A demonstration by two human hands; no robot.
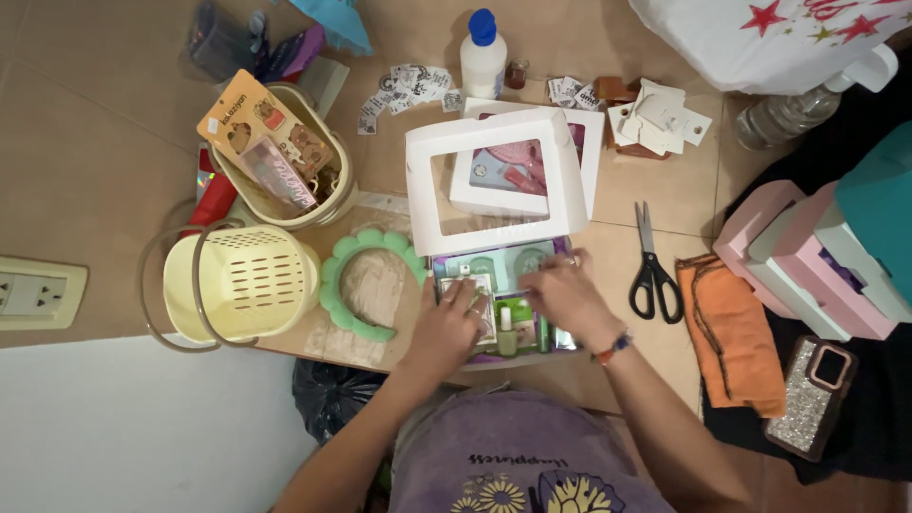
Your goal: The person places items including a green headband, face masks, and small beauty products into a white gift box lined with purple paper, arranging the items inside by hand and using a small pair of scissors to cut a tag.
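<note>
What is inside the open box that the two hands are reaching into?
In the open purple-lined box lie small cosmetic items: a green bottle and pale round containers. The left hand and right hand cover the middle, hiding whatever lies beneath.

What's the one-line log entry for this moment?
left hand: on small packet | right hand: in open gift box | scissors: right of box

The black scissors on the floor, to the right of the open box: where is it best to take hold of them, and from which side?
Probably by the black handle loops of the scissors, coming from the near side. They lie closed and flat on the tiled floor, blades pointing away, handles toward the person. The right hand is closest; the orange cloth lies just beside them.
</note>
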